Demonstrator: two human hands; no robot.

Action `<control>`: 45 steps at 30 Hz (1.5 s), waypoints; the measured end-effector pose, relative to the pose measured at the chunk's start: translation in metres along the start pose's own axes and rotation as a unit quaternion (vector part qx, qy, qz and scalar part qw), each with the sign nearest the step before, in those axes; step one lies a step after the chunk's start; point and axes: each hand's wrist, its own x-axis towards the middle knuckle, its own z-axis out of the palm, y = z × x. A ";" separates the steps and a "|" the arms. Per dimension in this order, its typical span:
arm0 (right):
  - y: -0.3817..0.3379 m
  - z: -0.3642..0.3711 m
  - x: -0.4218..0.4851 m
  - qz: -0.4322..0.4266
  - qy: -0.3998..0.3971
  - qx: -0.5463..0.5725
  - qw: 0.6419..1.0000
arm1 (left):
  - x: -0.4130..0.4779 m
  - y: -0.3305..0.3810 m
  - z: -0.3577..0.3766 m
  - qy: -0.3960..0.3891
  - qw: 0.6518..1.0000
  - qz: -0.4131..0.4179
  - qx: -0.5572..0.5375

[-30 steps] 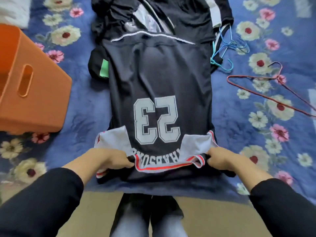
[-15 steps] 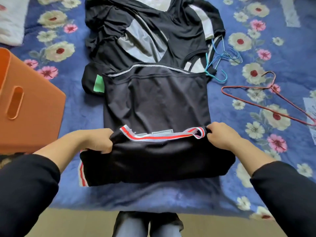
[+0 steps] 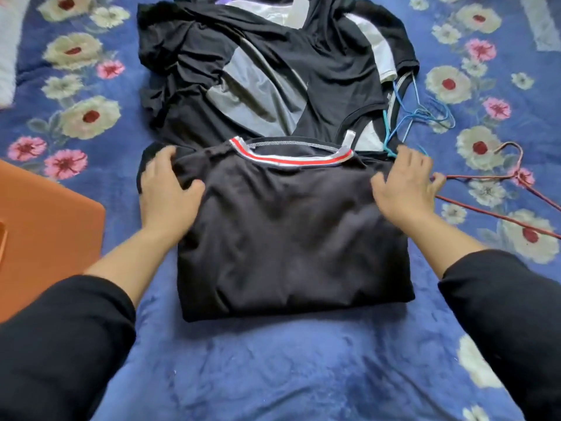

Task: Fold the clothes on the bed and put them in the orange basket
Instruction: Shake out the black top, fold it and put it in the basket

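A black jersey point(image 3: 291, 235) with a red and white striped collar lies folded in half on the blue floral bed cover point(image 3: 273, 366). My left hand point(image 3: 167, 189) rests flat on its upper left corner, fingers spread. My right hand point(image 3: 405, 186) lies flat on the upper right corner, fingers straight. Behind the jersey sits a crumpled pile of black and grey clothes point(image 3: 258, 74). The orange basket point(image 3: 45, 235) stands at the left edge, only partly in view.
A blue wire hanger point(image 3: 422, 117) lies tangled beside the pile on the right. A red wire hanger point(image 3: 498, 180) lies further right on the cover. Open bed cover stretches in front of the folded jersey.
Both hands carried the collar end forward over the jersey, folding it in half and hiding the number. They let go of the fabric and now lie flat on its far corners.
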 end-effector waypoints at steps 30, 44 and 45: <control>0.170 0.008 -0.182 0.305 -0.339 0.407 0.792 | -0.249 -0.076 -0.023 -0.016 0.948 -0.303 -0.099; 0.168 0.031 -0.192 0.285 -0.208 0.298 0.887 | -0.237 -0.080 0.016 -0.053 0.923 -0.341 -0.169; 0.163 0.033 -0.185 0.279 -0.179 0.277 0.902 | -0.225 -0.080 0.018 -0.040 0.928 -0.333 -0.163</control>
